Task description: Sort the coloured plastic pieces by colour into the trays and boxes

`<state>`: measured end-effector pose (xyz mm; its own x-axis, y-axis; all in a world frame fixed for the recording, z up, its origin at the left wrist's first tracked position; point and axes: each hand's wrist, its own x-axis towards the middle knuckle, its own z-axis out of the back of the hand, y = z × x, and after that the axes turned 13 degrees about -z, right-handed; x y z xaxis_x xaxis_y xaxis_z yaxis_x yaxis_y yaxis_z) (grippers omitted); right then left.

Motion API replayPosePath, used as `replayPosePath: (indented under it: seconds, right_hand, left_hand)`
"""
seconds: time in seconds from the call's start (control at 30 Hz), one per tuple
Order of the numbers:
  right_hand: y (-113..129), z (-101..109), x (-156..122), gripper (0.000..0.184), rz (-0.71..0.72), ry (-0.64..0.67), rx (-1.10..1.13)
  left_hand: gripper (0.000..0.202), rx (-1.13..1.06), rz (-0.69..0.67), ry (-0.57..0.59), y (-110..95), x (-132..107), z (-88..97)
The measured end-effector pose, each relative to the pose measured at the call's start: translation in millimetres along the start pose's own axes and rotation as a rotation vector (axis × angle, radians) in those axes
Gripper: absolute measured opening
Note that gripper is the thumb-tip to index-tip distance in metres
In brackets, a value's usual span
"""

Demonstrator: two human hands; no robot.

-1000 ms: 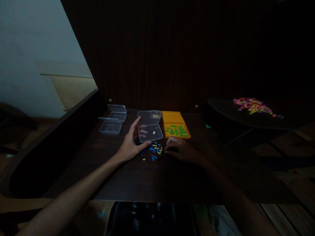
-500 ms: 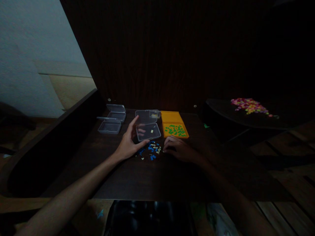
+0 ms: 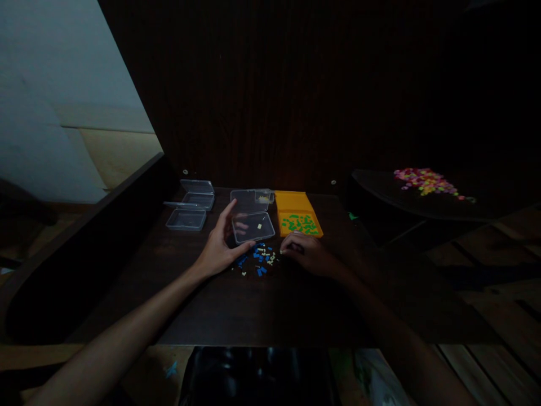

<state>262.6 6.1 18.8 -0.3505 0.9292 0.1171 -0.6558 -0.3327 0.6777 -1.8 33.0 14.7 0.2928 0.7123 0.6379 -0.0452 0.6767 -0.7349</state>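
My left hand [image 3: 218, 246] lies at the left side of an open clear plastic box [image 3: 269, 231], thumb along its near rim and fingers spread. Some of its fingers show faintly at the clear plastic; whether they grip it I cannot tell. Inside the box is a pale yellow toy brick [image 3: 259, 226]. In front of it, small blue bricks [image 3: 260, 272] and pale yellow bricks [image 3: 273, 259] lie loose on the table. My right hand [image 3: 310, 254] is at the right of this pile, thumb and forefinger pinched on a tiny pale brick [image 3: 282, 252].
An open orange case [image 3: 295, 201] holding several green bricks [image 3: 300, 223] stands behind my right hand. Two open clear boxes [image 3: 186, 220] sit at the left, and a small clear box [image 3: 264, 197] with yellowish pieces behind. Colourful beads [image 3: 429, 181] are heaped on a dark surface at right.
My right hand has lifted slightly from the pile's right edge, with a tiny pale brick now between its fingertips. The left hand stays at the clear box. The view has shifted slightly.
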Motion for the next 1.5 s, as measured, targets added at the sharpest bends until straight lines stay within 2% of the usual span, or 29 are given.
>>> replayPosePath:
  seconds: [0.3,0.47,0.57,0.83,1.0,1.2,1.37,1.5]
  right_hand:
    - [8.0,0.3,1.4,0.021,-0.161,-0.045,0.199]
    - [14.5,-0.8,0.8,0.022,-0.16,-0.117,0.36]
    - [17.8,-3.1,0.0,0.024,-0.158,-0.136,0.382]
    - [23.9,-7.3,1.0,0.025,-0.105,-0.231,0.231]
    - [29.1,-4.9,6.6,0.018,0.009,-0.296,0.101]
    - [32.4,-9.8,11.8,0.018,0.146,-0.291,-0.117]
    - [31.2,-16.9,13.5,0.02,0.159,-0.251,-0.242]
    - [33.5,-19.8,13.9,0.019,0.162,-0.281,-0.279]
  left_hand:
    - [0.1,-0.011,0.006,0.002,0.1,-1.3,-0.6]
    - [0.1,-0.027,0.035,0.026,-0.2,-3.0,-4.0]
    - [0.099,-0.035,0.04,0.036,-2.4,-4.0,-5.9]
    - [0.098,-0.051,0.042,0.075,-4.6,-6.9,-9.1]
    - [0.098,-0.061,0.071,0.118,-7.3,-9.8,-13.4]
    - [0.096,-0.069,0.074,0.146,-13.1,-11.3,-17.8]
    - [0.094,-0.097,0.089,0.164,-14.4,-12.8,-19.6]
    - [0.095,-0.096,0.101,0.186,-16.3,-13.8,-20.2]
